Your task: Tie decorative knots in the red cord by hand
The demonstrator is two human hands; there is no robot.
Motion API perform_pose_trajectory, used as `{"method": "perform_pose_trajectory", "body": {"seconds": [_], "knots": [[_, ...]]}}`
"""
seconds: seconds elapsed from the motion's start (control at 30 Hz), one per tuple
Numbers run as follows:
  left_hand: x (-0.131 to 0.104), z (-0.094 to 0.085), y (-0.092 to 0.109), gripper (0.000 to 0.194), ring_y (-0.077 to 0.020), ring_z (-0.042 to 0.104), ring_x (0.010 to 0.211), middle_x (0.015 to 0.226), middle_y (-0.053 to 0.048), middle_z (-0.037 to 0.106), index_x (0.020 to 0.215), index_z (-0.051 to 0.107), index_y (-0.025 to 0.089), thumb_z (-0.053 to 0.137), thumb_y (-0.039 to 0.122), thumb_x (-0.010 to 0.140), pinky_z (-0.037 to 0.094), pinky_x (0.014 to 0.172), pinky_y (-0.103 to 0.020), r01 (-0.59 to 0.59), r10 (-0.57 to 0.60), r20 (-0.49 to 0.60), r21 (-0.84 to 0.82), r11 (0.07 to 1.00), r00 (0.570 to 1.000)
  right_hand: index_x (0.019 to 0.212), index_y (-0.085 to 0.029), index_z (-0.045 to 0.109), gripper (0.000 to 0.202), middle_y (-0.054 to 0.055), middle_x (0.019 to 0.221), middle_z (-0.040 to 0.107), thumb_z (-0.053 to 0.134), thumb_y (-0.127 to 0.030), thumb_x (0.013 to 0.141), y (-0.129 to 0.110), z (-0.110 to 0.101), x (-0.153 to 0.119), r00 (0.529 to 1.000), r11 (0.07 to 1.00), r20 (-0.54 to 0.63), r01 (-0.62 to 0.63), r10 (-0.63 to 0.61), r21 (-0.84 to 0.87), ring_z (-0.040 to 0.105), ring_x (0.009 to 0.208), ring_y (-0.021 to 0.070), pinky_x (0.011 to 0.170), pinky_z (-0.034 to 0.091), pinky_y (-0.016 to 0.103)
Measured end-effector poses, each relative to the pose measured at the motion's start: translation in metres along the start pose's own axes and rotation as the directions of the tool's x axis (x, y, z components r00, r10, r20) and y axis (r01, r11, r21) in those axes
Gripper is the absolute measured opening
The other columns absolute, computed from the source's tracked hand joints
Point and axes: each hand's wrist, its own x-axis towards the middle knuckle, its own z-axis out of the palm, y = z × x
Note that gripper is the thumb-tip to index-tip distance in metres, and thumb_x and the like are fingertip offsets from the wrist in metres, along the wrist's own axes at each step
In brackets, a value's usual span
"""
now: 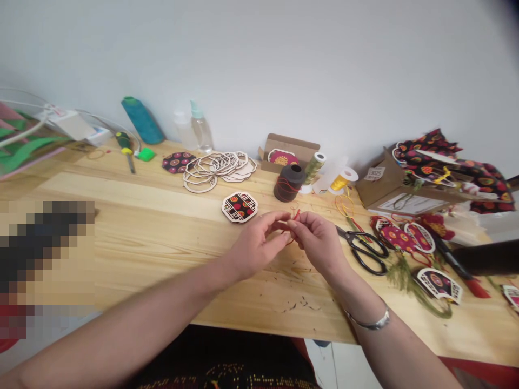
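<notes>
Above the middle of the wooden table, a red cord (297,215) runs between my two hands, its lower part mostly hidden by the fingers. My left hand (259,241) pinches it between thumb and fingers. With fingertips pressed together, my right hand (315,236) grips the cord as well. Just left of them lies an ornament (239,207) with a pale wooden fretwork frame over dark flowered fabric. Black-handled scissors (367,251) rest to the right of my right hand. Behind my hands stands a dark spool (289,182) with red thread round it.
Wooden frames (221,167) are piled at the back. A cardboard box (399,186) full of patterned fabric stands right, near finished ornaments (440,285) with tassels. A screwdriver (126,148), a teal thread cone (141,120) and a pump bottle (201,129) are by the wall.
</notes>
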Motion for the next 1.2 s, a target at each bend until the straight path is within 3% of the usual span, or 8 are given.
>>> {"method": "perform_pose_trajectory", "body": {"seconds": [0.13,0.23,0.37,0.57,1.0,1.2], "knots": [[0.002,-0.001,0.006,0.032,-0.0131,0.062,0.074,0.095,-0.006,0.066,0.108,0.057,0.014,0.059,0.023,0.077,0.050,0.071,-0.028,0.119,-0.119,-0.011,-0.003,0.993,0.993,0.063,-0.018,0.050,0.020,-0.004,0.053,0.051,0.058,-0.031,0.077,-0.001,0.001,-0.001,1.000,0.999,-0.003,0.019,-0.019,-0.042,0.040,0.046,0.0077,0.046,0.033,0.022],[0.003,-0.003,0.008,0.024,-0.0117,0.059,0.069,0.090,-0.004,0.067,0.098,0.062,0.015,0.061,0.025,0.076,0.047,0.064,-0.025,0.132,-0.126,-0.072,0.084,0.988,0.989,0.063,-0.018,0.051,0.020,-0.003,0.054,0.051,0.058,-0.031,0.077,0.000,0.000,-0.001,0.999,0.996,-0.006,0.053,-0.053,-0.077,0.041,0.048,0.0079,0.045,0.033,0.021],[0.004,-0.003,0.012,0.012,-0.0101,0.056,0.061,0.076,-0.001,0.067,0.082,0.067,0.016,0.061,0.023,0.075,0.043,0.057,-0.022,0.182,-0.177,-0.067,0.077,0.980,0.982,0.065,-0.018,0.054,0.019,-0.002,0.054,0.052,0.059,-0.032,0.076,0.003,-0.001,0.001,0.997,0.992,-0.020,0.068,-0.070,-0.107,0.042,0.048,0.0081,0.043,0.033,0.020],[0.005,-0.006,0.013,0.013,-0.0068,0.046,0.048,0.066,0.001,0.065,0.078,0.069,0.016,0.062,0.026,0.074,0.036,0.048,-0.021,0.256,-0.252,-0.065,0.057,0.965,0.965,0.066,-0.017,0.055,0.019,-0.002,0.055,0.056,0.061,-0.034,0.075,0.002,-0.001,0.002,0.999,0.996,-0.003,0.040,-0.040,-0.080,0.045,0.048,0.0081,0.045,0.034,0.021],[0.006,-0.009,0.012,0.014,-0.0067,0.044,0.046,0.067,-0.001,0.068,0.080,0.073,0.017,0.063,0.025,0.073,0.034,0.045,-0.021,0.230,-0.228,-0.034,0.091,0.969,0.973,0.064,-0.017,0.053,0.024,-0.003,0.050,0.057,0.067,-0.036,0.069,-0.006,-0.005,0.003,0.988,0.984,0.108,-0.128,0.115,0.124,0.042,0.042,0.0060,0.039,0.030,0.019],[0.005,-0.009,0.010,0.013,-0.0064,0.044,0.046,0.067,-0.001,0.068,0.077,0.072,0.017,0.063,0.026,0.073,0.033,0.045,-0.021,0.218,-0.217,-0.023,0.059,0.974,0.976,0.066,-0.017,0.054,0.024,-0.003,0.052,0.058,0.066,-0.036,0.070,-0.007,-0.005,0.003,0.985,0.983,0.128,-0.131,0.115,0.127,0.039,0.041,0.0055,0.040,0.029,0.019]]}}
